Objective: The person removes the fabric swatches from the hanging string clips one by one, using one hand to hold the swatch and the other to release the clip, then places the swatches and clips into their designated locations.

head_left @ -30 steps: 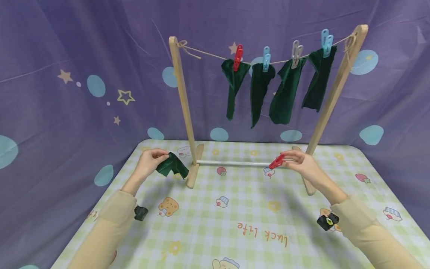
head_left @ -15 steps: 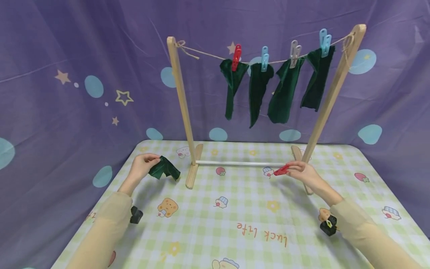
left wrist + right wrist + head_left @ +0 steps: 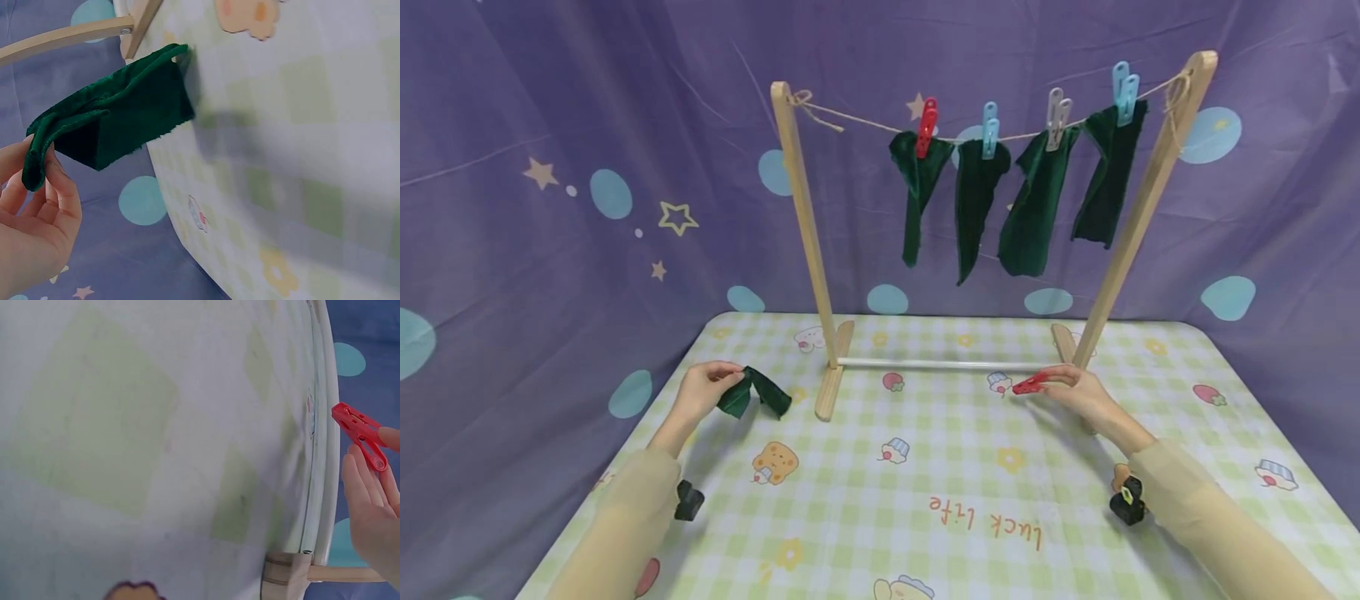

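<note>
My left hand (image 3: 700, 390) pinches a small dark green cloth (image 3: 758, 393) at its edge; it droops just above the table, left of the rack's left foot. In the left wrist view the cloth (image 3: 119, 112) shows folded layers between thumb and fingers. By the right foot, my right hand (image 3: 1078, 393) holds a red clothespin (image 3: 1028, 384). The right wrist view shows this clothespin (image 3: 360, 432) between thumb and fingers. Above, several green cloths (image 3: 976, 204) hang from a string, each held by one pin: a red clothespin (image 3: 927, 127), blue ones (image 3: 990, 131) and a grey one (image 3: 1058, 119).
A wooden rack with a left post (image 3: 806, 217) and right post (image 3: 1142, 208) stands at the table's back. A white rod (image 3: 940, 365) joins its feet low down. The table wears a checked cloth (image 3: 955, 450); a purple curtain (image 3: 587, 108) hangs behind.
My left hand has moved down and left with the green cloth, toward the tabletop. My right hand has lowered slightly with the red clothespin. The hanging cloths stay in place.
</note>
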A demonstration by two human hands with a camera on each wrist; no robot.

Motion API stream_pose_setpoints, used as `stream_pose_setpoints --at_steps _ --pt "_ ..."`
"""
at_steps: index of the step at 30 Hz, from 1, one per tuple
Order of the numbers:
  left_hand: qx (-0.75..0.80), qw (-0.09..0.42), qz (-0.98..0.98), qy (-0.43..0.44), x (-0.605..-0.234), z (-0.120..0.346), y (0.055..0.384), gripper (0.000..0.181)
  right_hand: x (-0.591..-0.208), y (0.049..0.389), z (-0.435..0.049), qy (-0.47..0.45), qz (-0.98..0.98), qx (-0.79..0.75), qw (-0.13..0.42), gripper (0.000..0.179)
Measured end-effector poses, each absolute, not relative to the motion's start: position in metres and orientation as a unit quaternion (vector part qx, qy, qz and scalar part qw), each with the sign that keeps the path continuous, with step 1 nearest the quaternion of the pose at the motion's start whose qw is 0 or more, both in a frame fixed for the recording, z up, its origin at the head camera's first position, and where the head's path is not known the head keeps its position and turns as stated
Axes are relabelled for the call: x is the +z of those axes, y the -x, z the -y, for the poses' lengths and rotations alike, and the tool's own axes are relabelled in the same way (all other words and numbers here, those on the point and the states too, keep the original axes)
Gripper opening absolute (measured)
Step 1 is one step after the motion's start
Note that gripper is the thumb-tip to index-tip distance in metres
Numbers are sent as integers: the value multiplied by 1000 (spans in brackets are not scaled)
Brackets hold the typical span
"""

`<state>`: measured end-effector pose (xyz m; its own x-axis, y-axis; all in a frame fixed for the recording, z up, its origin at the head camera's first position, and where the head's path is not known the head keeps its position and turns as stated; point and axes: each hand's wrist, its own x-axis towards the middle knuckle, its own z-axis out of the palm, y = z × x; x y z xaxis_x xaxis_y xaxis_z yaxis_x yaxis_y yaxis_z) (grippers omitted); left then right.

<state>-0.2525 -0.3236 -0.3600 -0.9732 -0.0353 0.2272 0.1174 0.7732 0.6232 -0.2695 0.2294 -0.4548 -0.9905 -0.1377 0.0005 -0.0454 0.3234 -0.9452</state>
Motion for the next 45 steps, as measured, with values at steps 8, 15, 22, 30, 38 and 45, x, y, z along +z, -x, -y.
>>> stream_pose_setpoints --at_steps 8,15,22,30,38,45 --pt "-333 100 937 26 -367 331 238 22 -465 272 -232 62 -809 -583 39 48" --pt "-330 77 940 27 -377 339 226 21 -471 272 -232 62 -798 -597 50 50" --pt "-328 50 943 33 -388 344 217 18 -473 270 -232 58 -794 -603 55 51" --pt "-324 19 945 36 -399 347 207 16 -474 272 -232 52 -815 -574 56 48" --pt "-324 -5 945 33 -409 354 200 16 -473 268 -228 45 -851 -522 42 44" --pt "-337 -28 940 39 -416 361 196 14 -474 268 -228 48 -878 -475 25 43"
